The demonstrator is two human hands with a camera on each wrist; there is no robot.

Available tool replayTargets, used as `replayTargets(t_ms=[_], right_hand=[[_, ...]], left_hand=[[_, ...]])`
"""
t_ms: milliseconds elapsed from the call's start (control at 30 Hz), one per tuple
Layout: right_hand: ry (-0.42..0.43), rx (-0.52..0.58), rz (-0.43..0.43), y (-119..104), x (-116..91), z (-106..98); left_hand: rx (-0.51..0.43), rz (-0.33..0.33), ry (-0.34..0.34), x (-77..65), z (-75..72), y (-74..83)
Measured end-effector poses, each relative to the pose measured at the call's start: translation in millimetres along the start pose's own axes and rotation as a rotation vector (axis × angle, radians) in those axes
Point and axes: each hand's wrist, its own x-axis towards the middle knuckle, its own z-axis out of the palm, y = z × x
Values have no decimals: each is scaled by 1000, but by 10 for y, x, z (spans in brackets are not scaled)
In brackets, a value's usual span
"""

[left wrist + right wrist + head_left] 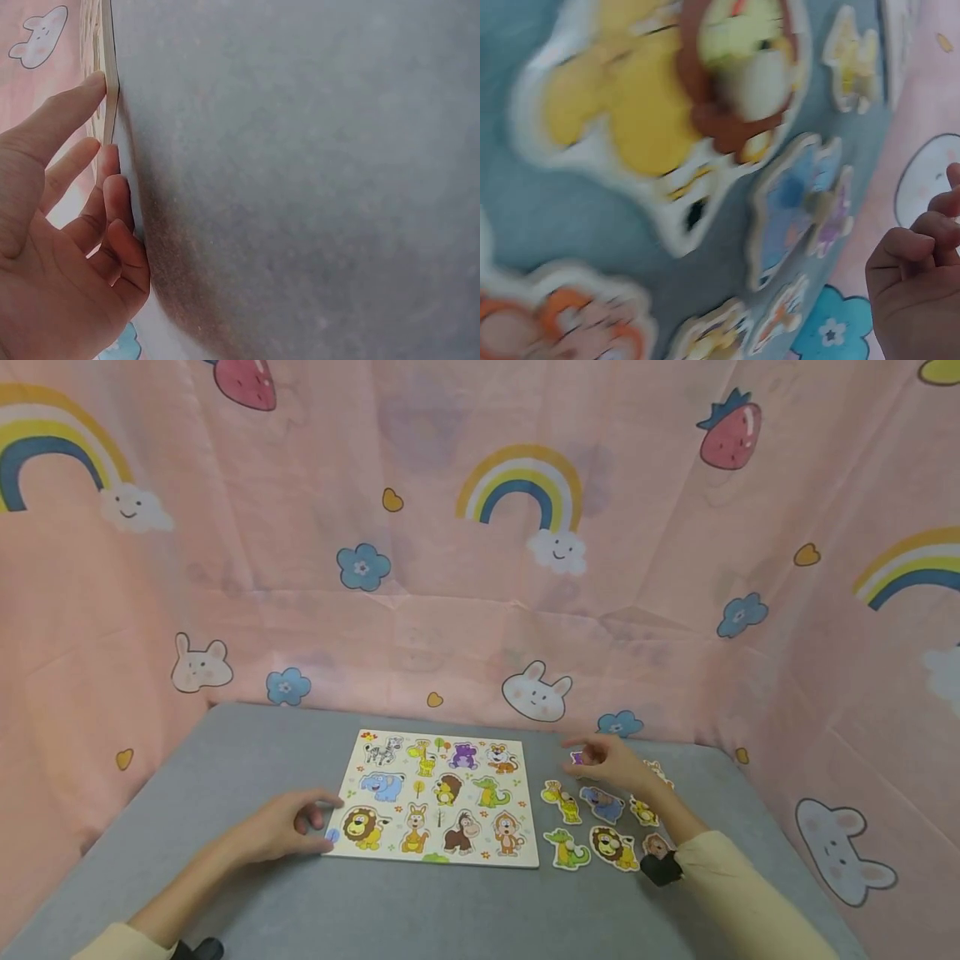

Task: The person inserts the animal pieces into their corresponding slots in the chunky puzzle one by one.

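Note:
An animal puzzle board (442,810) lies on the grey table, its animal pictures facing up. Beside its left edge is my left hand (281,827), thumb and index finger touching the edge a little apart; the left wrist view shows the other fingers loosely bent. My right hand (611,764) hovers over the back of the loose puzzle pieces, fingers relaxed, holding nothing visible. Nearest to it is the purple hippo piece (832,217), which lies on the table. Nearby are the giraffe piece (562,802), elephant piece (602,804), crocodile piece (567,850) and lion piece (615,848).
More pieces lie to the right, among them a yellow piece (645,811) and a monkey piece (562,322) partly covered by the right wrist in the head view. A pink patterned cloth (450,635) hangs behind and at both sides of the table (420,910).

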Motion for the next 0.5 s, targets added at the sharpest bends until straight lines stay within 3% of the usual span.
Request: replayTargets(t_ms=[333, 500], right_hand=[[-29, -26, -107, 121, -212, 47], [-47, -50, -71, 148, -267, 89]], left_hand=[[-3, -15, -3, -5, 2, -16], [-2, -17, 0, -9, -3, -13]])
